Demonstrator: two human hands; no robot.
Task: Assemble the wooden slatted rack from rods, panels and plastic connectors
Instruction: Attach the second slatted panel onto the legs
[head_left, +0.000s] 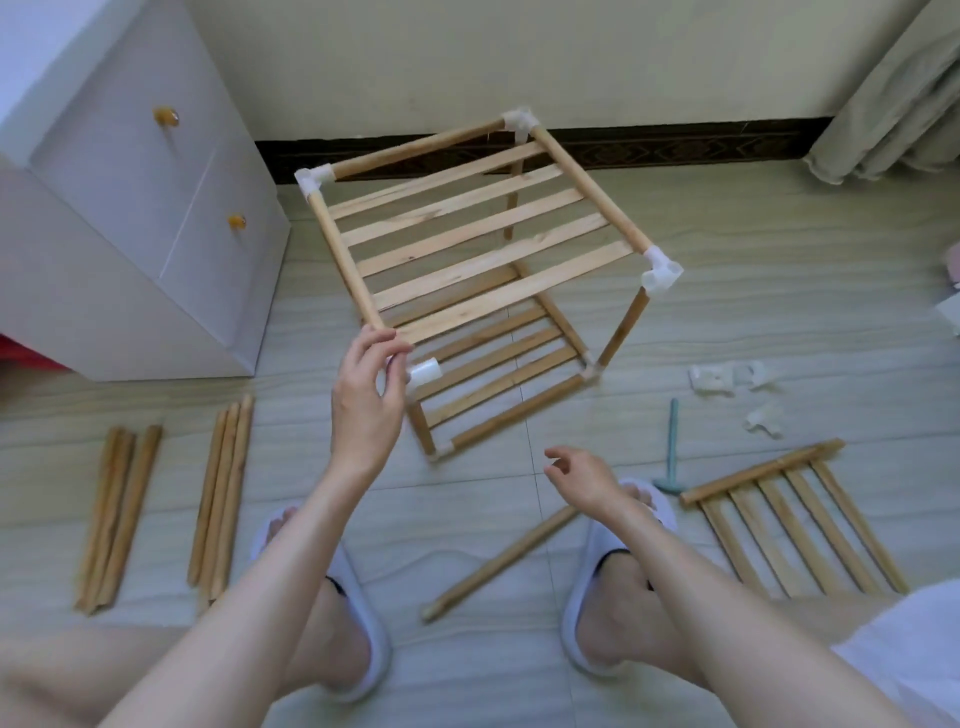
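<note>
Head view: rack (483, 275) standing on the tiled floor (727, 312). Left hand (366, 400) pinches the connector (423, 371) at its near top corner; right hand (582, 480) hovers above a loose rod (498, 564), fingers loosely curled, holding nothing.

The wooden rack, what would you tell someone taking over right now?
Left hand pinches the white plastic connector at the wooden slatted rack's near top corner. Right hand is open, holding nothing.
Done: two slatted shelves, three top connectors.
Left: the top's front rod, probably the loose wooden rod by the feet. Spare slatted panel, rod bundles and clear connectors wait on the floor.
</note>
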